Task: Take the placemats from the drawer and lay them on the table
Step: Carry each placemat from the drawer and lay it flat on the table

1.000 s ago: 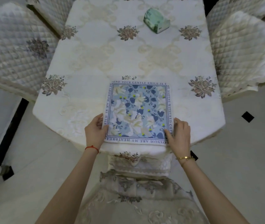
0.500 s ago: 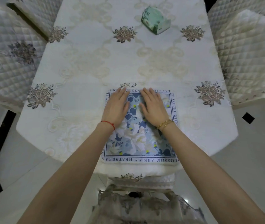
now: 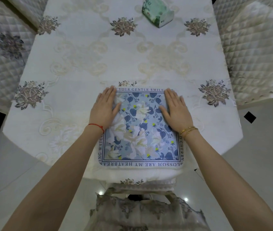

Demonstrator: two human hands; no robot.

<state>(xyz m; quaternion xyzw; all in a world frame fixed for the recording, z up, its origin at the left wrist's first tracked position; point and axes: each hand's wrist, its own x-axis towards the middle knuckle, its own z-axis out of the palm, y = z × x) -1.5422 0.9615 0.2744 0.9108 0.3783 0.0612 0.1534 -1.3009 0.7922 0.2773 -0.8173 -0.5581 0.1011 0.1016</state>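
One floral placemat [image 3: 140, 129] reading "YOUR GENTLE SMILE", on table [image 3: 99, 64], left hand [image 3: 105, 108] and right hand [image 3: 175, 110] pressing flat, fingers straight, one green tissue pack [image 3: 156, 11]

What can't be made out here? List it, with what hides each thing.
Head view only:
- Border text of the placemat: its far corners lie under the left hand and right hand, its side edges under the wrists.
- Tissue pack: top cut off by the frame edge; print too small to read.
- Drawer and any other placemats: out of frame.
- Table legs: hidden by the tablecloth.
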